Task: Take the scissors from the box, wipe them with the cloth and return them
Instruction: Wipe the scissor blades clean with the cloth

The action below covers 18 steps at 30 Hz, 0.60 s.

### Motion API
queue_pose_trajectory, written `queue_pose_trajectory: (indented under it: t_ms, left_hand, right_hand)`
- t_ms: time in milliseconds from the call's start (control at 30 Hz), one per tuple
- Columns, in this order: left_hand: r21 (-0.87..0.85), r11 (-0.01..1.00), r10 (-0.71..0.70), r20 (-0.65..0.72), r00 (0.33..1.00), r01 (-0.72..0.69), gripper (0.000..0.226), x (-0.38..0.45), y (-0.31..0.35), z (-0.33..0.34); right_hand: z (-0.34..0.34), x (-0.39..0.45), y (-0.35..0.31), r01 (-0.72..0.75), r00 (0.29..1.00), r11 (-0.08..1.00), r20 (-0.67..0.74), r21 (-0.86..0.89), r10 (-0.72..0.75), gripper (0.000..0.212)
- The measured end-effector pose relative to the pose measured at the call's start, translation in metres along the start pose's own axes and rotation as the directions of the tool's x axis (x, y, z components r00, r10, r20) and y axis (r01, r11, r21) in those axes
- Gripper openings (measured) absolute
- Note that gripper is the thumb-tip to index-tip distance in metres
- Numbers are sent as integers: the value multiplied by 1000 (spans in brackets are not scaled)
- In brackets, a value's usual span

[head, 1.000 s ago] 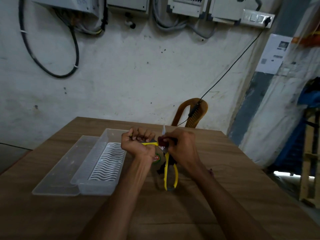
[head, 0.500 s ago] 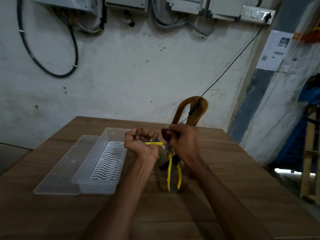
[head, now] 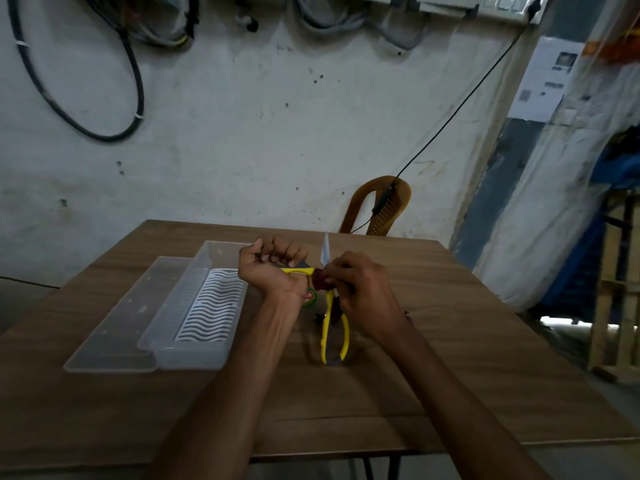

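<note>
My left hand (head: 273, 268) grips one yellow handle of the scissors (head: 332, 327), held open above the wooden table (head: 433, 393). The other yellow handle loop hangs down toward me. One silver blade points up, its tip showing above my right hand (head: 360, 289). That hand pinches a dark red cloth (head: 320, 282) around the base of this blade, near the pivot. The clear plastic box (head: 194, 306) with a wavy-patterned floor lies to the left of my hands, holding nothing I can see.
The box's clear lid (head: 128, 320) lies flat against the box's left side. A small green and red round object (head: 309, 296) sits on the table under my left wrist. A brown plastic chair (head: 381, 209) stands behind the table's far edge, with a black cable hanging over it.
My right hand with the cloth has slid down the upright blade toward the pivot, so the blade tip is uncovered again. My left hand keeps its grip on the handle.
</note>
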<state>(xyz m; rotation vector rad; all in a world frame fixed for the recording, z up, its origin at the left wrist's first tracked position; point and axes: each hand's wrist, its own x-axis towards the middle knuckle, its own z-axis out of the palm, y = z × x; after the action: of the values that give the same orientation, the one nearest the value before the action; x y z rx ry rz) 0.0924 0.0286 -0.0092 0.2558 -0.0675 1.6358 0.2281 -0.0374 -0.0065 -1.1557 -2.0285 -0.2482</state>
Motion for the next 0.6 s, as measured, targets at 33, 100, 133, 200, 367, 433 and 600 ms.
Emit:
queue_pose_trajectory:
  t_ms: [33, 100, 133, 200, 367, 433, 600]
  left_hand:
    - [9, 1000, -3, 1, 1000, 3, 24, 0, -1, 0]
    - [14, 1000, -4, -12, 1000, 4, 23, -2, -4, 1]
    - [9, 1000, -6, -18, 1000, 6, 23, -3, -6, 1]
    - [4, 1000, -9, -25, 1000, 9, 23, -5, -9, 2]
    - [16, 1000, 6, -43, 999, -5, 24, -6, -7, -1]
    - [3, 1000, 4, -72, 997, -4, 24, -6, -6, 0]
    - [6, 1000, 15, -115, 993, -15, 28, -5, -5, 0]
  right_hand:
    - [-3, -1, 1, 12, 1000, 1000, 26, -4, -12, 31]
    - [-6, -2, 5, 2, 1000, 1000, 9, -5, -2, 38]
    - [-6, -4, 8, -28, 999, 1000, -39, -8, 27, 39]
    - [1, -11, 6, -113, 985, 993, -132, -12, 111, 34]
    - [27, -25, -11, -253, 964, 955, -118, -154, 237, 43]
    - [31, -27, -17, -276, 960, 934, -115, -226, 255, 53]
    - [32, -33, -27, -272, 962, 920, -96, -283, 255, 57]
